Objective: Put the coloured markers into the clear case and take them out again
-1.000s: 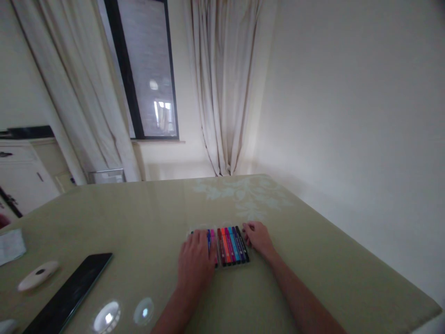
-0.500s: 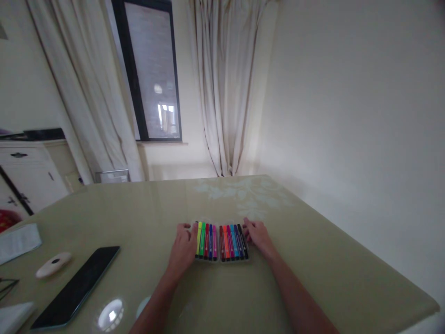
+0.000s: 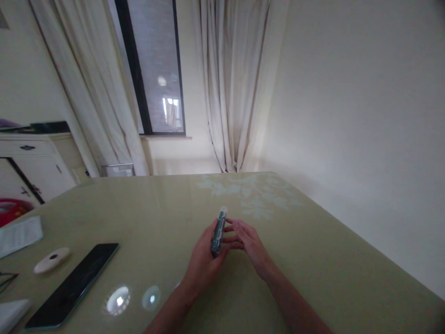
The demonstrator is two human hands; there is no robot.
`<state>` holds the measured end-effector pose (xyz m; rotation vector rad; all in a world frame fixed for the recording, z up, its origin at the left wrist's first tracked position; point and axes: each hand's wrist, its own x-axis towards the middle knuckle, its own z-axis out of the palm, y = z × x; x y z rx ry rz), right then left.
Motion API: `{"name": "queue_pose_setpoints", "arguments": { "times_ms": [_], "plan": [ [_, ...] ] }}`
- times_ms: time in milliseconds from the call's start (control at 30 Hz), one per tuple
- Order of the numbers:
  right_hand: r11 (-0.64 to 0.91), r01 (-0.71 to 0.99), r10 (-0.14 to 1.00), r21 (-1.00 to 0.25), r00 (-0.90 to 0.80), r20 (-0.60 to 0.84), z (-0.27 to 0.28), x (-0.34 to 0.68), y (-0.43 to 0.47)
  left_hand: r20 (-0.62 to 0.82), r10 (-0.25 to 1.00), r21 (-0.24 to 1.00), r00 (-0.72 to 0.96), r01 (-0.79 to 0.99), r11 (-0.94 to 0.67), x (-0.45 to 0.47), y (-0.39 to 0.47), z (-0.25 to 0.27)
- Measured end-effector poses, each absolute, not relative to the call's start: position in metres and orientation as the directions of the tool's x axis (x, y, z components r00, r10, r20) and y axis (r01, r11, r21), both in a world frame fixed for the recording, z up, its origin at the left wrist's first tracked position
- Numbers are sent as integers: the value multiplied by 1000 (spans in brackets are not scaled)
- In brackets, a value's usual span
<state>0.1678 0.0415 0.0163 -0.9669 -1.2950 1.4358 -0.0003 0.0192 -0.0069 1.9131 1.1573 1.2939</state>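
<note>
A clear plastic marker case is folded closed and tilted on its narrow edge, with dark marker ends showing through. My left hand is wrapped around it from the left and below. From the right, my right hand reaches to the case with its fingers stretched and spread, the fingertips at or against its side. Whether those tips press on the case, I cannot make out. Most of the colored markers are hidden inside the closed case and behind my fingers.
On the glossy green table, a black tablet lies at the left. Beside it are a pale oval object, a white paper-like sheet and a cable. A wall runs along the right side.
The marker case lay open and flat, a hand at each end. Its two halves are now folded together and raised on edge in my left hand. My hands have come closer together.
</note>
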Motion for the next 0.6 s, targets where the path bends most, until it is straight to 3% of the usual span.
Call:
{"name": "queue_pose_setpoints", "arguments": {
  "times_ms": [67,133,200,300,433,600],
  "plan": [
    [81,-49,973,-996,-213,89,16,169,42,444,885,815,141,346,-464,-2,21,-8],
    [252,118,961,-961,-147,234,14,171,41,433,893,830,120,335,-447,-3,22,-10],
    [458,278,889,-844,-131,439,13,171,39,416,901,847,123,308,-433,-3,23,-11],
    [681,378,727,-628,-240,644,11,170,35,395,908,871,137,260,-418,-1,22,-11],
    [809,418,571,-414,-392,721,10,172,35,390,914,878,110,256,-405,0,23,-13],
    [869,410,458,-276,-457,763,8,175,39,387,919,885,80,249,-394,0,26,-16]
  ]
}}
